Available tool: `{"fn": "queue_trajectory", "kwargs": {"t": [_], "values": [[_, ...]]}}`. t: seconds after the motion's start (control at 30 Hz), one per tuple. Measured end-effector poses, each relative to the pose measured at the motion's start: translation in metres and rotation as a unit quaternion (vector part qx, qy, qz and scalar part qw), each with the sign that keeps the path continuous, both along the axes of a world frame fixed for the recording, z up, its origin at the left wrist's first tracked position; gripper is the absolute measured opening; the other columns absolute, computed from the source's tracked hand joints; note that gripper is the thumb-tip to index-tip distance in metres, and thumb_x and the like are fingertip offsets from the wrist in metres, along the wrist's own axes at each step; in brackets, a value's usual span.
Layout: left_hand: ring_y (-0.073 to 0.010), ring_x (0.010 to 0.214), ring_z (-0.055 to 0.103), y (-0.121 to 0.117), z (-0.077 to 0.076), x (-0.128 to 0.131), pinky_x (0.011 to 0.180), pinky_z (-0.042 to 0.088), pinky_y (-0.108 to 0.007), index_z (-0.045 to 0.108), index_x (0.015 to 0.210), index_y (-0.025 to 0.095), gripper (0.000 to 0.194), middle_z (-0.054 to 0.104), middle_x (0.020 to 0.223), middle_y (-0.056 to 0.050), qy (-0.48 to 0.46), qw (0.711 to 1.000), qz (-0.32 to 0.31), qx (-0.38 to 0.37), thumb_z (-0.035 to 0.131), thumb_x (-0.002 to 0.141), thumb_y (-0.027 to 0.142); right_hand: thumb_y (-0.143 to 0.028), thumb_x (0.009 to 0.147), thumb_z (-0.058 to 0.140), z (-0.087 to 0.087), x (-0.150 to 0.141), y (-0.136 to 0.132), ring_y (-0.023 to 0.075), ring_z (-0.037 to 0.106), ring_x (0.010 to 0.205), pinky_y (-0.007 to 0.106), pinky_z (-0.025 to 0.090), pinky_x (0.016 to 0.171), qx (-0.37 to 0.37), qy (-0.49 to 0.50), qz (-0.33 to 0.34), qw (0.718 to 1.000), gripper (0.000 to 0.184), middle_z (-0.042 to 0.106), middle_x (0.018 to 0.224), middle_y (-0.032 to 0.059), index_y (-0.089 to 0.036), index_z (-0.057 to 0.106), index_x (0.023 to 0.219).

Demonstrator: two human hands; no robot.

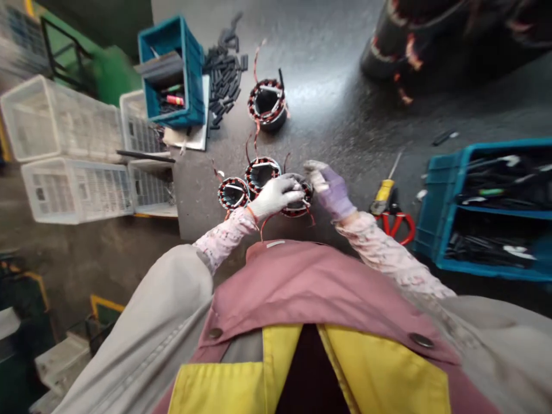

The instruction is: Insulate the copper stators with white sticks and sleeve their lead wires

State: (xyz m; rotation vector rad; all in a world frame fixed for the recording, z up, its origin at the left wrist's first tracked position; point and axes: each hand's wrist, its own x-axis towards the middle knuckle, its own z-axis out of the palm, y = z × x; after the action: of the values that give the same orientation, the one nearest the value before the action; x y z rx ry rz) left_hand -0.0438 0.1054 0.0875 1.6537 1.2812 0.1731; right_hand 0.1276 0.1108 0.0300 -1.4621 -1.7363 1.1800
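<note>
My left hand (278, 196), in a white glove, lies over a motor stator (297, 210), its fingers closed at the near ring's top edge and hiding much of it. Just right of that ring, my right hand (330, 187), in a purple and white glove, has its fingers bent together; whatever they pinch is too small to make out. Two more stators, a middle one (261, 172) and a smaller-looking left one (233, 194), stand close beside my left hand. All have red and black lacing round the rim and loose lead wires.
Another stator (267, 104) stands farther back, near a pile of black sleeve pieces (224, 80). A blue bin (193, 75) and white crates (77, 190) are at left. Yellow-handled screwdriver (383, 194), red-handled pliers (403, 224) and a blue divided bin (440, 190) lie right. Large dark stators (379, 54) stand at back right.
</note>
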Motion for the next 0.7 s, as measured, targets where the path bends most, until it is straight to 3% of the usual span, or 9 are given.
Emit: {"fn": "queue_trajectory", "kwargs": {"t": [0.07, 0.13, 0.2, 0.3, 0.4, 0.57, 0.63, 0.7], "values": [[-0.0163, 0.083, 0.063, -0.006, 0.015, 0.011, 0.078, 0.050, -0.029, 0.065, 0.083, 0.014, 0.027, 0.067, 0.088, -0.005, -0.122, 0.987, 0.056, -0.092, 0.062, 0.086, 0.040, -0.055, 0.100, 0.042, 0.030, 0.037, -0.019, 0.0255, 0.065, 0.114, 0.042, 0.055, 0.095, 0.082, -0.010, 0.073, 0.994, 0.052, 0.067, 0.127, 0.0136, -0.020, 0.064, 0.131], [-0.0131, 0.070, 0.057, -0.014, 0.026, 0.029, 0.068, 0.047, -0.027, 0.064, 0.081, 0.014, 0.030, 0.062, 0.076, -0.001, -0.177, 0.965, 0.052, -0.184, 0.067, 0.081, 0.044, -0.055, 0.094, 0.057, 0.058, 0.063, -0.044, 0.0282, 0.064, 0.114, 0.044, 0.054, 0.094, 0.131, -0.071, 0.141, 0.979, 0.054, 0.066, 0.128, 0.0136, -0.022, 0.062, 0.136], [-0.0125, 0.069, 0.055, -0.022, 0.030, 0.053, 0.068, 0.047, -0.027, 0.065, 0.084, 0.013, 0.033, 0.063, 0.076, -0.001, -0.201, 0.952, 0.042, -0.226, 0.070, 0.078, 0.045, -0.051, 0.091, 0.064, 0.078, 0.079, -0.066, 0.0307, 0.064, 0.112, 0.045, 0.053, 0.093, 0.148, -0.162, 0.143, 0.965, 0.055, 0.066, 0.128, 0.0150, -0.022, 0.061, 0.138], [-0.0135, 0.077, 0.059, -0.033, 0.030, 0.092, 0.075, 0.050, -0.028, 0.068, 0.097, 0.012, 0.044, 0.068, 0.087, -0.003, -0.245, 0.931, 0.047, -0.265, 0.072, 0.078, 0.051, -0.044, 0.093, 0.062, 0.092, 0.094, -0.087, 0.0311, 0.065, 0.107, 0.042, 0.052, 0.089, 0.157, -0.267, 0.071, 0.948, 0.049, 0.069, 0.123, 0.0173, -0.016, 0.064, 0.133], [-0.0144, 0.080, 0.062, -0.040, 0.030, 0.128, 0.079, 0.053, -0.030, 0.066, 0.106, 0.013, 0.049, 0.069, 0.091, -0.005, -0.284, 0.890, 0.058, -0.352, 0.066, 0.085, 0.058, -0.040, 0.095, 0.059, 0.095, 0.117, -0.098, 0.0294, 0.066, 0.102, 0.038, 0.051, 0.085, 0.175, -0.317, 0.024, 0.932, 0.043, 0.071, 0.118, 0.0173, -0.014, 0.068, 0.128], [-0.0209, 0.103, 0.068, -0.041, 0.043, 0.173, 0.090, 0.056, -0.039, 0.061, 0.123, 0.019, 0.065, 0.071, 0.112, -0.014, -0.307, 0.814, 0.007, -0.493, 0.020, 0.102, 0.064, -0.035, 0.101, 0.048, 0.100, 0.165, -0.108, 0.0259, 0.069, 0.098, 0.037, 0.052, 0.081, 0.169, -0.319, -0.035, 0.932, 0.034, 0.076, 0.110, 0.0136, -0.019, 0.076, 0.110], [-0.0240, 0.109, 0.068, -0.041, 0.046, 0.185, 0.091, 0.056, -0.042, 0.059, 0.130, 0.017, 0.075, 0.070, 0.120, -0.019, -0.324, 0.805, 0.007, -0.496, 0.016, 0.099, 0.071, -0.040, 0.099, 0.052, 0.101, 0.192, -0.109, 0.0259, 0.070, 0.095, 0.039, 0.054, 0.081, 0.167, -0.271, -0.135, 0.938, 0.032, 0.077, 0.105, 0.0122, -0.021, 0.077, 0.102], [-0.0271, 0.116, 0.066, -0.041, 0.046, 0.195, 0.092, 0.056, -0.044, 0.059, 0.133, 0.017, 0.081, 0.068, 0.128, -0.021, -0.344, 0.802, 0.027, -0.487, 0.024, 0.094, 0.079, -0.042, 0.099, 0.052, 0.104, 0.228, -0.106, 0.0251, 0.071, 0.087, 0.041, 0.056, 0.077, 0.177, -0.215, -0.272, 0.921, 0.033, 0.077, 0.098, 0.0109, -0.021, 0.077, 0.100]]}}
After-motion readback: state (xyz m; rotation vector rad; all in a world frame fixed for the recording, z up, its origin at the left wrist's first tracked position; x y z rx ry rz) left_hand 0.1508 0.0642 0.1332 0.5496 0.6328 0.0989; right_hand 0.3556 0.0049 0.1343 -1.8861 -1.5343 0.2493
